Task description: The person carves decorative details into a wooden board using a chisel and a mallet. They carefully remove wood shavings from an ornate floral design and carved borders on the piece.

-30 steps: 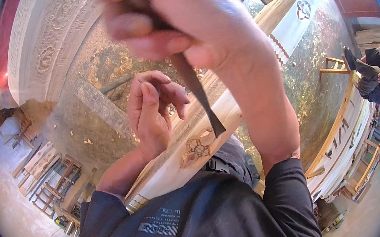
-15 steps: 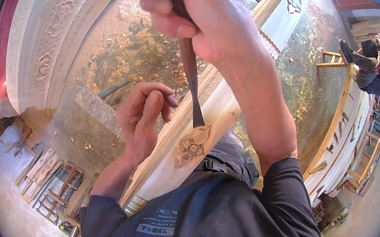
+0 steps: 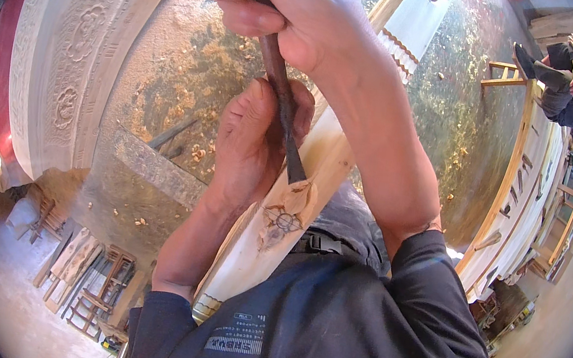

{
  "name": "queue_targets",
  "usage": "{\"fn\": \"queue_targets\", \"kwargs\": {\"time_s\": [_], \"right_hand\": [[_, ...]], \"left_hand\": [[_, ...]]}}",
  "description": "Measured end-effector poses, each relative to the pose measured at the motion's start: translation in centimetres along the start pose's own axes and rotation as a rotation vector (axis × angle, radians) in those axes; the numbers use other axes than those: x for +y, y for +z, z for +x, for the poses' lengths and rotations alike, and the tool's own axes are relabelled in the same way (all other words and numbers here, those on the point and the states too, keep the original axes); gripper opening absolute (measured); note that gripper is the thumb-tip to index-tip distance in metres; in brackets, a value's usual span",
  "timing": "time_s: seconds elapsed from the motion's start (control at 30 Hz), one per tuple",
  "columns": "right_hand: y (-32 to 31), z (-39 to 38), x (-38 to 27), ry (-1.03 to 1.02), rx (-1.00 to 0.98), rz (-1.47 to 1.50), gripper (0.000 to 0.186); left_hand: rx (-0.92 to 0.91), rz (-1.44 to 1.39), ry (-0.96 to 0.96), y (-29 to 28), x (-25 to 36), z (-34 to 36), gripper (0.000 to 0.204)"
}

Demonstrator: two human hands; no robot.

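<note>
My right hand (image 3: 297, 14) is closed round the dark handle of a chisel (image 3: 290, 161), near the top of the view. Lower down, my left hand (image 3: 253, 127) wraps its fingers round the chisel's shaft, with the thumb in front. The chisel slants down, and its flat blade tip meets a pale wooden board (image 3: 241, 274) lying diagonally before my body. There it touches the upper end of a carved flower motif (image 3: 284, 220) with dark drawn lines. The blade's very edge is hard to make out against the wood.
A large panel with relief carving (image 3: 74, 57) stands at the left. Wood shavings (image 3: 196, 149) litter the surface beyond the board, near a flat strip (image 3: 157, 169). At the right, several tools lie on a long bench (image 3: 508, 201); a person (image 3: 565, 100) sits beyond it.
My left hand has moved up and right, from hanging free beside the board to gripping the chisel's shaft. The wood at the chisel's tip looks freshly cut.
</note>
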State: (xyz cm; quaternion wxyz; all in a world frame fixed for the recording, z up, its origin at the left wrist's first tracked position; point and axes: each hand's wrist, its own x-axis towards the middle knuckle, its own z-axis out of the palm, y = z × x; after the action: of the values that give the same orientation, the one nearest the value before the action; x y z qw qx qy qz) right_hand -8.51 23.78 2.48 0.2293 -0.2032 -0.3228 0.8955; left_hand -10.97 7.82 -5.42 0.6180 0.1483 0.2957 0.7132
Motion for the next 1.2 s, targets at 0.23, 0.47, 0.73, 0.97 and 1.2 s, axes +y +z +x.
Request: {"fn": "queue_targets", "kwargs": {"time_s": [0.23, 0.47, 0.73, 0.97, 1.2], "right_hand": [[-0.5, 0.2, 0.4, -0.046, -0.042, 0.024, 0.043], [0.0, 0.9, 0.9, 0.058, 0.049, 0.051, 0.043], [-0.4, 1.5, 1.8, 0.063, 0.111, 0.049, 0.045], [0.2, -0.3, 0.8, 0.065, 0.022, -0.096, 0.047], [1.5, 1.8, 3.8, -0.047, 0.063, -0.009, 0.045]], "left_hand": [[-0.028, -0.03, 0.044, 0.7, 0.2, 0.6, 0.047], [0.039, -0.056, 0.061, 1.3, 0.5, 1.0, 0.039], [0.089, -0.045, 0.067, 1.1, 0.2, 0.9, 0.035], [0.024, -0.04, 0.085, 0.3, 0.2, 0.3, 0.035], [0.082, -0.094, 0.12, -0.2, 0.0, -0.1, 0.04]]}}
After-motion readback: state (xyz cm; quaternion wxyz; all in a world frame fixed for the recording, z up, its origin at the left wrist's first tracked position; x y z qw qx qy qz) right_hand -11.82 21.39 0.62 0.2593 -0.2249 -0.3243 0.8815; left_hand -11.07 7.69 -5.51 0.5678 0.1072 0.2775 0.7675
